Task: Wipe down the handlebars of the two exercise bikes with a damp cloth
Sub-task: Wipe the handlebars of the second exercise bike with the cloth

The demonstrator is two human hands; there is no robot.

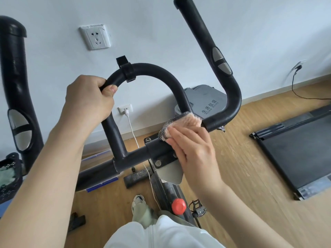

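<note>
the left hand (89, 99) wraps its fingers around the handlebar (179, 90) loop; the right hand (193, 149), fingers pressed together flat, holds the cloth (180, 122) beneath its fingertips against the bar.

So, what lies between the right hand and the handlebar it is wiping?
In the head view, a pink fluffy cloth with a dark mesh edge lies under the right hand, pressed onto the black handlebar near its centre clamp.

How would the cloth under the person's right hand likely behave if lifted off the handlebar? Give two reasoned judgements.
The cloth would probably go limp, since it bends over the handlebar. It likely weighs little: the right hand presses it with flat fingers only.
</note>
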